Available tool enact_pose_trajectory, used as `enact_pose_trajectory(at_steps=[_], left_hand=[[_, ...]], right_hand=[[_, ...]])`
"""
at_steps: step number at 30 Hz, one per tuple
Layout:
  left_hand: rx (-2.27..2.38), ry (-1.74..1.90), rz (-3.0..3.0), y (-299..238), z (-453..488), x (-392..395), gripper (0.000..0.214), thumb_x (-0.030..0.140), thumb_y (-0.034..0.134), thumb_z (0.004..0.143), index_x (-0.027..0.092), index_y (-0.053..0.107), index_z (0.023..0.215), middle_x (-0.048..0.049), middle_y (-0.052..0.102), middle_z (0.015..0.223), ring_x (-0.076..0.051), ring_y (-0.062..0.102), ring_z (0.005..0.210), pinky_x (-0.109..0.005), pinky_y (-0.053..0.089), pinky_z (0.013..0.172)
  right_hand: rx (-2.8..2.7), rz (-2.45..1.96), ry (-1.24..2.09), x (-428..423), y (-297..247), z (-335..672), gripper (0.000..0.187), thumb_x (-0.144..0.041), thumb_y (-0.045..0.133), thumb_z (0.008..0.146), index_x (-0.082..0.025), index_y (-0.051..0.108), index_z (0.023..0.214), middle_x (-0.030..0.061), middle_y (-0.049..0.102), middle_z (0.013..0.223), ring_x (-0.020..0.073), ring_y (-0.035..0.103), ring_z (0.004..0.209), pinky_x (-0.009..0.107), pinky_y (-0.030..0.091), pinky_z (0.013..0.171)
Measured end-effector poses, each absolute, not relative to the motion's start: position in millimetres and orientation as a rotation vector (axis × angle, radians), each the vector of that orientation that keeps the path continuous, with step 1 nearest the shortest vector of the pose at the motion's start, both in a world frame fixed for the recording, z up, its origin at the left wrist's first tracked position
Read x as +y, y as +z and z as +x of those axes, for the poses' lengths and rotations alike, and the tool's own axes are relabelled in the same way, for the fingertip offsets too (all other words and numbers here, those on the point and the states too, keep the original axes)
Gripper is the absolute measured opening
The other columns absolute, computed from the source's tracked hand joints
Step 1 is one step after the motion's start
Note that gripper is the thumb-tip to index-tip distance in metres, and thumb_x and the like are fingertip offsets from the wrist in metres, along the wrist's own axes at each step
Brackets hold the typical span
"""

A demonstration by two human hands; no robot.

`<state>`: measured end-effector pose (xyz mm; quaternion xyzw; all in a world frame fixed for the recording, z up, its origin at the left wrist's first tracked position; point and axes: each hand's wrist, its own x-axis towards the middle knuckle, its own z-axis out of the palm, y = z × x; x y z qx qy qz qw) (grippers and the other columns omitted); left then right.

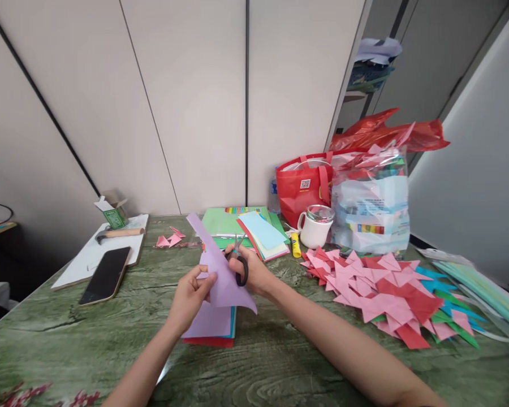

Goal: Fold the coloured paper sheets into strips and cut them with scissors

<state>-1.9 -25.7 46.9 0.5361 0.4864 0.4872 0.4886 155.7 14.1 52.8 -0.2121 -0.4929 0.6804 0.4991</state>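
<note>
Pinched between the fingers of my left hand [190, 297] is a sheet of purple paper [231, 285], raised above the table and curling at its lower right corner. A narrow strip of it sticks up toward the far left. My right hand [257, 274] grips a pair of scissors [241, 270] with black handles, their blades pointing away at the sheet's right edge. Whether the blades are closed on the paper I cannot tell. Underneath lies a stack of coloured paper [210, 323] with purple on top and blue and red edges showing, partly hidden by the raised sheet.
Folded pink and red paper pieces [377, 288] are heaped at right. Behind stand a white mug [316, 229], a yellow glue stick [296, 246], a red bag [299, 192] and a clear plastic bag [371, 209]. At left lie a phone [106, 275] and a hammer [121, 233].
</note>
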Motion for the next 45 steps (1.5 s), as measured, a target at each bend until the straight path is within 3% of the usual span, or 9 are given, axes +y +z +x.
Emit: enact_pose_trajectory(at_steps=[7,15,21,27,34,38,41,43,45], left_hand=[[1.265,1.263,1.336,50,-1,-24,0.043,0.055,0.068,0.063,0.017,0.058,0.080,0.0026,0.058,0.066,-0.010,0.050,0.048,-0.018,0.036,0.038],[1.330,1.349,1.414,49,8,-18,0.034,0.048,0.067,0.066,0.016,0.054,0.068,0.0036,0.053,0.057,-0.008,0.045,0.046,-0.017,0.032,0.041],[1.224,1.516,1.411,47,19,-16,0.036,0.040,0.071,0.067,0.019,0.053,0.090,0.0013,0.062,0.071,-0.013,0.058,0.061,-0.021,0.045,0.054],[1.004,1.294,1.191,61,23,-14,0.081,0.035,0.079,0.061,0.021,0.038,0.129,-0.0061,0.069,0.093,-0.019,0.066,0.079,-0.029,0.051,0.068],[1.116,1.195,1.149,71,23,-10,0.049,0.035,0.084,0.051,0.011,0.067,0.090,-0.0126,0.072,0.088,-0.025,0.067,0.077,-0.033,0.052,0.067],[1.266,1.404,1.421,90,10,-3,0.056,0.038,0.080,0.058,0.014,0.062,0.105,-0.0163,0.067,0.108,-0.033,0.063,0.097,-0.044,0.052,0.076],[1.516,1.764,2.088,118,0,-3,0.062,0.034,0.075,0.067,0.022,0.051,0.124,-0.0144,0.049,0.136,-0.034,0.043,0.125,-0.058,0.030,0.101],[1.495,1.583,2.685,133,2,-7,0.046,0.032,0.070,0.075,0.025,0.056,0.118,-0.0108,0.049,0.136,-0.036,0.026,0.135,-0.069,-0.002,0.102],[1.354,1.268,3.042,139,10,-14,0.031,0.030,0.064,0.081,0.027,0.060,0.112,-0.0063,0.059,0.127,-0.035,0.025,0.136,-0.071,-0.014,0.096]], right_hand=[[-1.001,-0.628,1.629,27,53,161,0.052,-0.034,0.085,0.049,-0.021,0.056,0.091,-0.0039,0.061,0.073,0.0137,0.059,0.069,0.027,0.048,0.063],[-0.970,-0.708,1.528,12,50,190,0.049,-0.059,0.070,0.063,-0.020,0.060,0.091,-0.0015,0.062,0.068,0.0143,0.057,0.060,0.026,0.045,0.053],[-0.911,-0.824,1.317,14,39,205,0.046,-0.041,0.083,0.049,-0.018,0.058,0.081,-0.0034,0.056,0.067,0.0116,0.051,0.058,0.025,0.042,0.053],[-0.996,-0.830,1.291,18,37,217,0.041,-0.032,0.083,0.047,-0.019,0.060,0.078,-0.0059,0.053,0.063,0.0090,0.045,0.056,0.022,0.036,0.052],[-1.060,-0.810,1.196,18,49,209,0.032,-0.033,0.077,0.057,-0.021,0.063,0.083,-0.0036,0.057,0.067,0.0108,0.048,0.058,0.023,0.035,0.052],[-1.112,-0.819,1.085,17,59,204,0.032,-0.031,0.075,0.059,-0.021,0.062,0.085,-0.0006,0.063,0.071,0.0143,0.055,0.063,0.026,0.041,0.057],[-1.266,-0.818,0.974,12,69,204,0.029,-0.030,0.073,0.063,-0.021,0.061,0.088,0.0021,0.067,0.074,0.0179,0.061,0.069,0.030,0.046,0.064],[-1.368,-0.787,0.881,6,75,203,0.026,-0.028,0.071,0.066,-0.020,0.062,0.089,0.0032,0.069,0.076,0.0198,0.063,0.074,0.032,0.048,0.070],[-1.460,-0.750,0.789,0,81,202,0.023,-0.026,0.068,0.069,-0.020,0.062,0.090,0.0031,0.069,0.077,0.0198,0.064,0.075,0.033,0.049,0.072]])
